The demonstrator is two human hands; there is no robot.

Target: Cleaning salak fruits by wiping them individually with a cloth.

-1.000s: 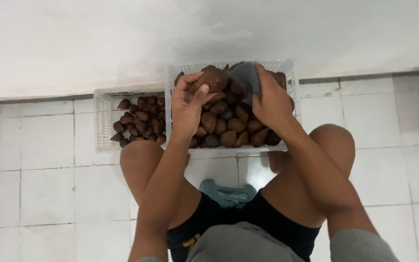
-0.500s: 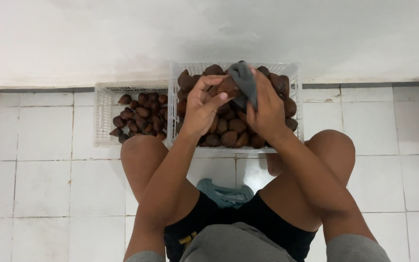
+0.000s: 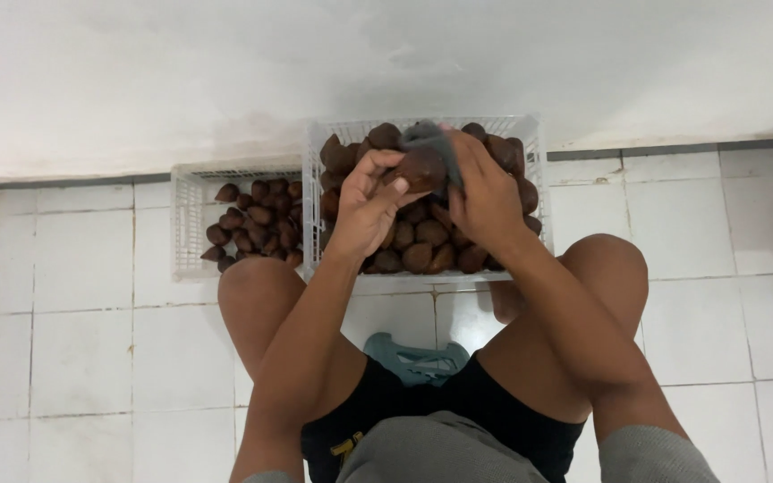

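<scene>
One brown fruit [image 3: 422, 167] is clasped by the left hand [image 3: 364, 210] and rubbed with a grey cloth [image 3: 427, 139] clamped in the right hand [image 3: 485, 197], above the full crate [image 3: 530, 143]. It is best turned steadily. Two crates are seen, the second crate [image 3: 185, 192] at 9 o'clock.

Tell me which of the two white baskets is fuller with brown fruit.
The larger basket under the hands, right of the smaller basket. Its brown fruit is heaped to the rim; the smaller one is part filled.
</scene>
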